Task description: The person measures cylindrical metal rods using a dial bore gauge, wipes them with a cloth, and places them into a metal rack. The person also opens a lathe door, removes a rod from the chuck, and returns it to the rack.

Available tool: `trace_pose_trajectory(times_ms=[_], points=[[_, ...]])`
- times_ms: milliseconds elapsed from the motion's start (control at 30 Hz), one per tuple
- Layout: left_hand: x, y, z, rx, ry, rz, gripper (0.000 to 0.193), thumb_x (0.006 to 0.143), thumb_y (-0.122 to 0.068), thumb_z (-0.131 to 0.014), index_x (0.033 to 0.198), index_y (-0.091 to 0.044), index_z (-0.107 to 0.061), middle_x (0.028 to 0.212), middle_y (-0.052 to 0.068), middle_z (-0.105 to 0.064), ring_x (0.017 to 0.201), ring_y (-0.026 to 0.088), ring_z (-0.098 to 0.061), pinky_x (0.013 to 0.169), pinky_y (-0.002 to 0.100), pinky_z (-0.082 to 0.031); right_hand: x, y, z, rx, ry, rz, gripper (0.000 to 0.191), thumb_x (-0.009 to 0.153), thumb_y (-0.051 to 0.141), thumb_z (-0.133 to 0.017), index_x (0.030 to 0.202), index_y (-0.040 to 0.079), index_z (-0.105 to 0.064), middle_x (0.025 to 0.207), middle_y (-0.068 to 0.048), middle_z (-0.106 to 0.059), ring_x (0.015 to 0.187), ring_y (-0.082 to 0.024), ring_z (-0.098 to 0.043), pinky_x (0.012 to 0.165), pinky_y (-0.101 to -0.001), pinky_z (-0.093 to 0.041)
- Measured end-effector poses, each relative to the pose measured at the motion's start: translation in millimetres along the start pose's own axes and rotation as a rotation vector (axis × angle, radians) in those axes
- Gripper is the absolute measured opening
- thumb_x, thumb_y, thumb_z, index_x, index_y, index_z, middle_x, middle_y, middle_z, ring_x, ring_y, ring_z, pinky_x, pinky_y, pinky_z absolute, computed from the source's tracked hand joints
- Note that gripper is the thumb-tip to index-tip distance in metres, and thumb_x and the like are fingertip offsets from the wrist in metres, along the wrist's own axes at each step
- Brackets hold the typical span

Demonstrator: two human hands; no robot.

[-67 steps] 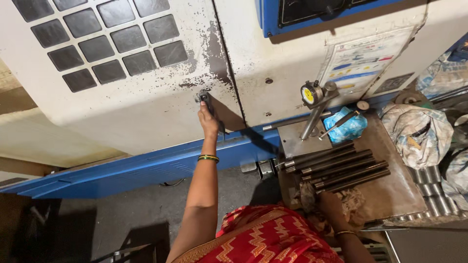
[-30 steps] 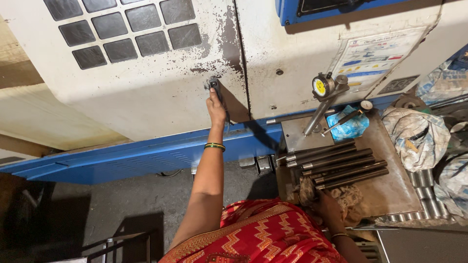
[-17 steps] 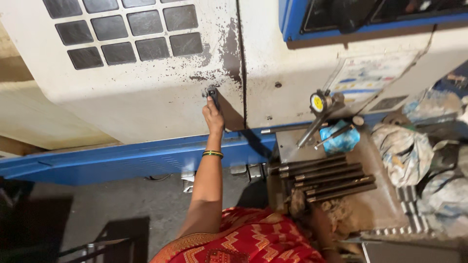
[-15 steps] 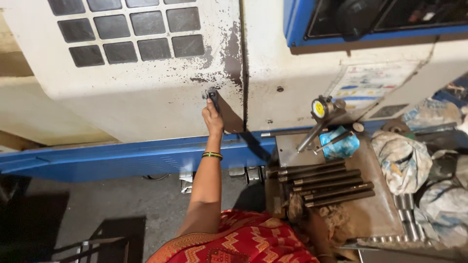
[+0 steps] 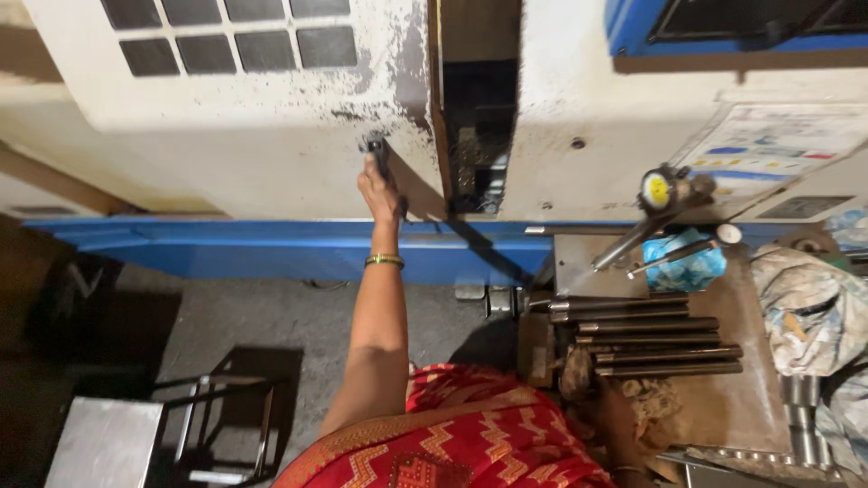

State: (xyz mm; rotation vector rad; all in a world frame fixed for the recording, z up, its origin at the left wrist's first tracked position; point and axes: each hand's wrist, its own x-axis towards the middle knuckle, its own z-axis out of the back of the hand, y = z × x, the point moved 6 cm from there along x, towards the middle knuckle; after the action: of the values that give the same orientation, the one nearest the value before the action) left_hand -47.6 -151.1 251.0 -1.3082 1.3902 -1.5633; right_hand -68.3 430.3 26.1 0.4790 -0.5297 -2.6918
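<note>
A worker's left hand [image 5: 380, 185] grips the door handle [image 5: 376, 149] of a white machine, its sliding door [image 5: 271, 136] part-open, a dark gap [image 5: 477, 117] showing. The right hand [image 5: 604, 411], curled around a rag, rests by steel rods [image 5: 646, 334] on the counter [image 5: 723, 407].

Label sheet [image 5: 785, 145], right of centre on the white machine front: rectangular, pale, with coloured bars in blue, green, red. Dark screen window [image 5: 768, 20] in a blue frame, top right corner. Small dark plate [image 5: 805, 207] just below the sheet, right edge. Blue plastic bag [image 5: 685, 267], crumpled, on the bench below, right of centre.
</note>
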Motion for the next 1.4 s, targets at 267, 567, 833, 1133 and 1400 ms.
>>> trace_pose_trajectory(times_ms=[267,567,833,1133,1400], points=[[36.5,-12.7,63.8,0.045,-0.106,-0.041,0.065,0.105,-0.051,-0.042,0.058,-0.007,-0.047,0.049,0.000,-0.042,0.045,0.013,-0.037,0.045,0.036,-0.026,5.8,1.4,-2.8,-0.160,0.086,0.113,0.077,0.069,0.040,-0.079,0.138,0.016,-0.054,0.126,-0.017,-0.064,0.093,-0.043,-0.069,0.073,-0.0537,-0.057],[78.9,-21.2,128.4,-0.014,-0.147,-0.002,0.061,0.106,-0.050,-0.040,0.064,-0.007,-0.051,0.050,0.000,-0.044,0.042,0.013,-0.042,0.042,0.033,-0.031,50.1,90.6,0.2,-0.363,0.368,0.370,0.033,0.091,0.051,-0.066,0.117,0.031,-0.073,0.102,-0.012,-0.075,0.094,-0.033,-0.072,0.079,-0.0494,-0.058],[125.1,-1.6,185.2,-0.035,-0.195,-0.028,0.056,0.106,-0.048,-0.039,0.070,-0.008,-0.051,0.053,0.000,-0.044,0.044,0.013,-0.040,0.043,0.032,-0.031,135.5,353.0,36.4,0.278,0.183,0.766,0.028,0.090,0.027,-0.074,0.111,0.008,-0.077,0.112,-0.013,-0.077,0.094,-0.026,-0.075,0.083,-0.0386,-0.060],[179.3,59.3,255.3,0.039,-0.204,0.001,0.063,0.107,-0.055,-0.038,0.064,-0.009,-0.047,0.054,0.000,-0.045,0.048,0.013,-0.040,0.048,0.031,-0.031,344.2,589.8,54.5,1.287,0.257,0.073,0.060,0.088,0.039,-0.078,0.134,0.005,-0.060,0.129,-0.011,-0.067,0.119,-0.024,-0.065,0.089,-0.0349,-0.061],[202.5,124.6,301.4,-0.055,-0.244,0.055,0.059,0.104,-0.055,-0.042,0.066,-0.009,-0.047,0.057,-0.001,-0.043,0.049,0.012,-0.038,0.047,0.030,-0.025,438.6,687.4,61.8,1.585,0.057,0.035,0.043,0.090,0.033,-0.079,0.124,0.008,-0.067,0.122,-0.006,-0.067,0.118,-0.022,-0.062,0.093,-0.0384,-0.058]])
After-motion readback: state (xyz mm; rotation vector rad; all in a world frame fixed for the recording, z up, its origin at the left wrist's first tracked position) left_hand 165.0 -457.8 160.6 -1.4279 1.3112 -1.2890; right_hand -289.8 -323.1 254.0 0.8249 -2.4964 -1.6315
